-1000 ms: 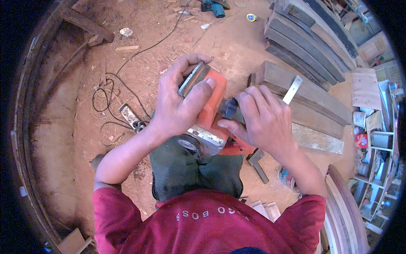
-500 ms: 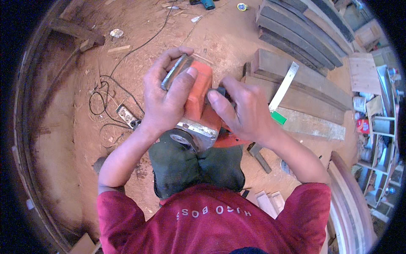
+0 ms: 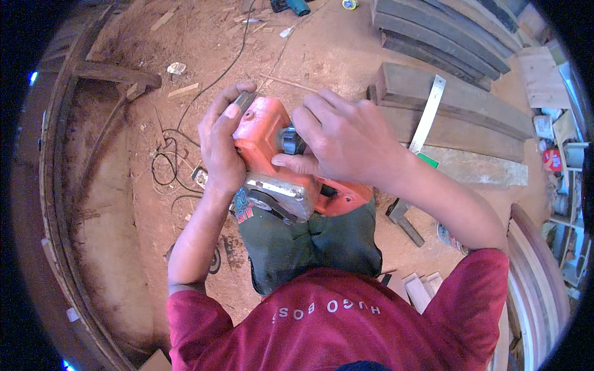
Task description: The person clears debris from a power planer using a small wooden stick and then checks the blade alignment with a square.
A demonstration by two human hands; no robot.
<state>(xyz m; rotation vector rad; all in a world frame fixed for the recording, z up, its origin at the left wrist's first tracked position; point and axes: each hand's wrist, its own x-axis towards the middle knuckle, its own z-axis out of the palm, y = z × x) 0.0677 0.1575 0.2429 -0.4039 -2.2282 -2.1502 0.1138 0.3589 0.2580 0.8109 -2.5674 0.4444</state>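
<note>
An orange electric hand planer [image 3: 272, 133] with a silver metal base rests on my lap, over dark green shorts [image 3: 309, 244]. My left hand [image 3: 221, 145] grips its left side, fingers curled over the front end. My right hand [image 3: 337, 139] lies across the top of the tool, fingers around a dark knob [image 3: 291, 141] on its upper side. Both forearms come up from my red shirt at the bottom of the head view.
Reddish dirt floor with a black cable [image 3: 170, 164] and a power strip [image 3: 200, 177] at left. Stacked wooden planks [image 3: 458, 102] with a metal square ruler [image 3: 428, 116] at right. Curved wooden beams [image 3: 68, 204] at left, wood offcuts [image 3: 419, 290] near my right side.
My view has shifted, so the planer now sits higher in frame. My right hand has moved onto the top of the tool and closed around the knob.
</note>
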